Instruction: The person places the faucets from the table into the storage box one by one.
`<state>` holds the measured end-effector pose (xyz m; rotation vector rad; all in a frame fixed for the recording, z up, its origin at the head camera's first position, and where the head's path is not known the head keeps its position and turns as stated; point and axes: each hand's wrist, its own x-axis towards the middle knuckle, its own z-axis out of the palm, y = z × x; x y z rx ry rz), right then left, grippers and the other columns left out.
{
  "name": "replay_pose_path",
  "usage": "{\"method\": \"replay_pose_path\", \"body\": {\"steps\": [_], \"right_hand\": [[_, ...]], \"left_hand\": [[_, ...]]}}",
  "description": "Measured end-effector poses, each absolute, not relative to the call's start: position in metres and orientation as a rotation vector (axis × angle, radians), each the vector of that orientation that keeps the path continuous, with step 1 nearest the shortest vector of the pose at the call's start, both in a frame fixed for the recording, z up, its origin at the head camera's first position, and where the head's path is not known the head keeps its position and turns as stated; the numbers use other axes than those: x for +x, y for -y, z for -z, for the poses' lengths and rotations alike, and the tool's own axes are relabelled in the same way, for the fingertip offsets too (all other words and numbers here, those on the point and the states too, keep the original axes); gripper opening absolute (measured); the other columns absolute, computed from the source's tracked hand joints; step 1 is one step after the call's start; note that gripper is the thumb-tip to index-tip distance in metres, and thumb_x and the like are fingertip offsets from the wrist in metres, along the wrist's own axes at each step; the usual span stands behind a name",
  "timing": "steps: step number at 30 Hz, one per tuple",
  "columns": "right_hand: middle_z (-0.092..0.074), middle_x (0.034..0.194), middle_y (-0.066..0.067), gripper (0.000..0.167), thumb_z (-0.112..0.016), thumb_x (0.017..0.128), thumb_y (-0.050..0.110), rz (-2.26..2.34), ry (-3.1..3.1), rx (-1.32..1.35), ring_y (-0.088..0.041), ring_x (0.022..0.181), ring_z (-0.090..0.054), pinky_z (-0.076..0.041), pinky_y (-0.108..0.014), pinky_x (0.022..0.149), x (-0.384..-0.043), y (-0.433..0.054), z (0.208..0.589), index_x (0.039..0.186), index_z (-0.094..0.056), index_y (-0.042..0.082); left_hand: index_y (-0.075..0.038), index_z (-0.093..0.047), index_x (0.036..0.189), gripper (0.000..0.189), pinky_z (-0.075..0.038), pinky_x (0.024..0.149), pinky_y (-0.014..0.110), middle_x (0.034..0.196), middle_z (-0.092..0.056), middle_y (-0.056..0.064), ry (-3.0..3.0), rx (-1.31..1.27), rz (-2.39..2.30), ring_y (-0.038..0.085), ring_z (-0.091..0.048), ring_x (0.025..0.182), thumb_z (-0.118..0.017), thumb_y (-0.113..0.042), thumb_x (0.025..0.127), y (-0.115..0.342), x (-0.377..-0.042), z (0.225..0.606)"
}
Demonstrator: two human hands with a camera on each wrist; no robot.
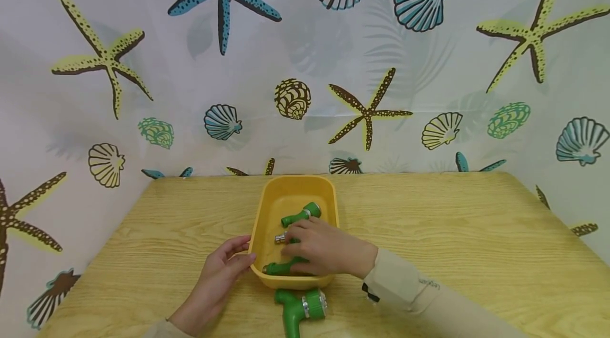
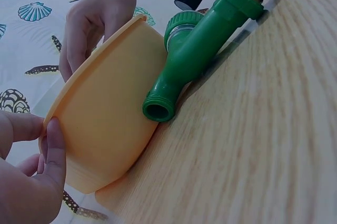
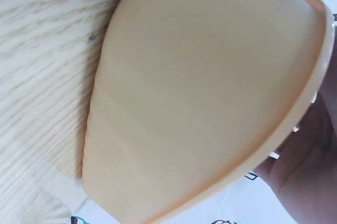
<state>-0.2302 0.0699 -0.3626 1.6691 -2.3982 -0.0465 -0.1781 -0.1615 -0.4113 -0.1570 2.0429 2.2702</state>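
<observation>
My left hand [image 1: 221,270] pinches the left rim of a yellow plastic bin [image 1: 256,221], thumb outside, as the left wrist view also shows. My right hand [image 1: 324,245] reaches over the right side into the bin, fingers bent down among green plastic taps; I cannot tell whether it grips one. One tap [image 1: 300,215] lies toward the back of the bin. Another tap [image 1: 281,268] lies near the front wall, partly under the right hand. Between them a silver threaded end [image 1: 280,238] pokes out by the fingers. The right wrist view is mostly the bin's outer wall [image 3: 200,92].
A further green tap [image 2: 195,50] with a metal threaded end lies on the wooden table [image 1: 429,221], just in front of the bin. A small black piece [image 1: 370,292] shows beside the right sleeve. A patterned curtain [image 1: 267,62] hangs behind the table.
</observation>
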Motion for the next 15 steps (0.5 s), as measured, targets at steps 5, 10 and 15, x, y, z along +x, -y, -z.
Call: {"method": "replay_pose_path", "body": {"steps": [5, 10, 15], "right_hand": [[-0.061, 0.119, -0.003, 0.031, -0.066, 0.091, 0.039, 0.045, 2.414, 1.640, -0.020, 0.113, -0.055, -0.047, -0.038, 0.093, -0.2313, -0.0726, 0.3561, 0.114, -0.072, 0.018], [-0.062, 0.118, -0.003, 0.038, -0.067, 0.090, 0.044, 0.075, 2.390, 1.619, -0.020, 0.110, -0.056, -0.048, -0.038, 0.091, -0.2311, -0.0757, 0.3537, 0.117, -0.071, 0.018], [-0.062, 0.119, -0.003, 0.049, -0.065, 0.087, 0.054, 0.121, 2.348, 1.586, -0.020, 0.110, -0.056, -0.047, -0.039, 0.091, -0.2297, -0.0783, 0.3529, 0.123, -0.067, 0.021]], "left_hand": [[0.008, -0.048, 0.132, 0.047, -0.051, 0.076, 0.026, 0.118, -0.047, 0.014, -2.037, -0.149, -2.273, 0.017, -0.056, 0.094, -0.063, 0.003, 0.088, 0.1618, -0.1784, 0.4114], [0.008, -0.048, 0.132, 0.046, -0.051, 0.075, 0.026, 0.117, -0.047, 0.014, -2.032, -0.154, -2.279, 0.016, -0.057, 0.092, -0.062, 0.004, 0.088, 0.1614, -0.1786, 0.4111], [0.008, -0.049, 0.132, 0.045, -0.051, 0.076, 0.026, 0.118, -0.048, 0.015, -2.045, -0.182, -2.261, 0.017, -0.057, 0.092, -0.063, 0.003, 0.089, 0.1610, -0.1783, 0.4110]]}}
